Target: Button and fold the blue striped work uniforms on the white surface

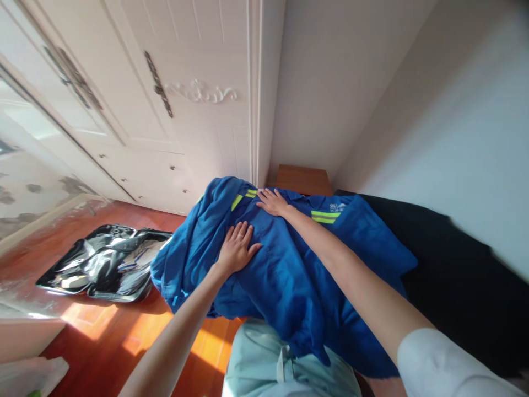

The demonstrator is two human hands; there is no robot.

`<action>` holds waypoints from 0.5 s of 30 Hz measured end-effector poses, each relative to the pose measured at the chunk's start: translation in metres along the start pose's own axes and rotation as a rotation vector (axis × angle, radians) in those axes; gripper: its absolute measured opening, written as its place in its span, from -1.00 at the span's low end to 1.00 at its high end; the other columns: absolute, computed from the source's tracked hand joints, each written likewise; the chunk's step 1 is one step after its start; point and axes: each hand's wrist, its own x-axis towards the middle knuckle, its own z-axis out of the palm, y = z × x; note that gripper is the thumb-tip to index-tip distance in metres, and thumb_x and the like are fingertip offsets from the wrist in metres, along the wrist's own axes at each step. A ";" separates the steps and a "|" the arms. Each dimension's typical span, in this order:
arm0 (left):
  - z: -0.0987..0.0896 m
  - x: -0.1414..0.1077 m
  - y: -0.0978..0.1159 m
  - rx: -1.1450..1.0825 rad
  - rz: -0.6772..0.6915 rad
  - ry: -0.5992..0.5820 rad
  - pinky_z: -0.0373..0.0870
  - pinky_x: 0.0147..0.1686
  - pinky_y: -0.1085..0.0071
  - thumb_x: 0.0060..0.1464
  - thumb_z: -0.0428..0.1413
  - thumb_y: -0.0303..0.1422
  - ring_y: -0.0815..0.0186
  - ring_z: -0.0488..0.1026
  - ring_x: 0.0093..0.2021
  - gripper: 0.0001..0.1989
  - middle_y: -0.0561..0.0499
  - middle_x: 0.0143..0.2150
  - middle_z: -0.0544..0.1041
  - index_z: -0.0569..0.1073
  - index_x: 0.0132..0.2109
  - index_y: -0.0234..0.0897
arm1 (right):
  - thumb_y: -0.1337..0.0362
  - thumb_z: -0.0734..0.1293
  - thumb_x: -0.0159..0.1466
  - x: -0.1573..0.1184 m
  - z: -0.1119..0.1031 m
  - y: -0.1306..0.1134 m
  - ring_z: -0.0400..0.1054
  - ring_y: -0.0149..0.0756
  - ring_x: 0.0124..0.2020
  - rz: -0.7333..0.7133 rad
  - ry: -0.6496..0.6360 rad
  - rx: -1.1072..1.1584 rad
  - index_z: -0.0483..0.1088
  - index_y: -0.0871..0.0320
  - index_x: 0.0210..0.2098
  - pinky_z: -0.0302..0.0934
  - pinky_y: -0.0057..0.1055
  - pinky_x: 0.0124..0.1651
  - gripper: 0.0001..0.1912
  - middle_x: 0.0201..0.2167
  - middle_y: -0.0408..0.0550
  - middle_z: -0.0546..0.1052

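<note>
Spread out before me lies a blue work jacket (285, 264) with yellow-green stripes and a small pale print near one stripe. Its left part is bunched in folds, and its front edge hangs down over my pale green trousers (256, 358). My left hand (237, 248), a ring on one finger, rests flat on the cloth with fingers spread. Farther away, my right hand (273, 202) lies flat on the jacket beside a yellow-green stripe, its fingers stretched out. Neither hand grips the fabric. What supports the jacket is mostly hidden beneath it.
An open suitcase (119, 298) full of clothes sits on the reddish wooden floor (136, 336) at left. White wardrobe doors (210, 60) stand ahead. Behind the jacket is a brown wooden surface (303, 179). Black cloth (454, 275) extends right along the wall (467, 138).
</note>
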 end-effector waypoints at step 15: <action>-0.002 0.007 -0.002 -0.404 -0.081 0.122 0.15 0.27 0.10 0.30 -0.13 -0.08 0.10 0.25 0.30 -0.49 -0.20 0.19 0.45 0.43 0.14 -0.34 | -0.04 0.19 0.37 -0.276 -0.011 -0.103 -0.12 -0.06 0.41 -0.230 0.075 0.172 0.06 0.15 0.36 -0.21 0.06 0.40 -0.32 0.37 0.14 0.12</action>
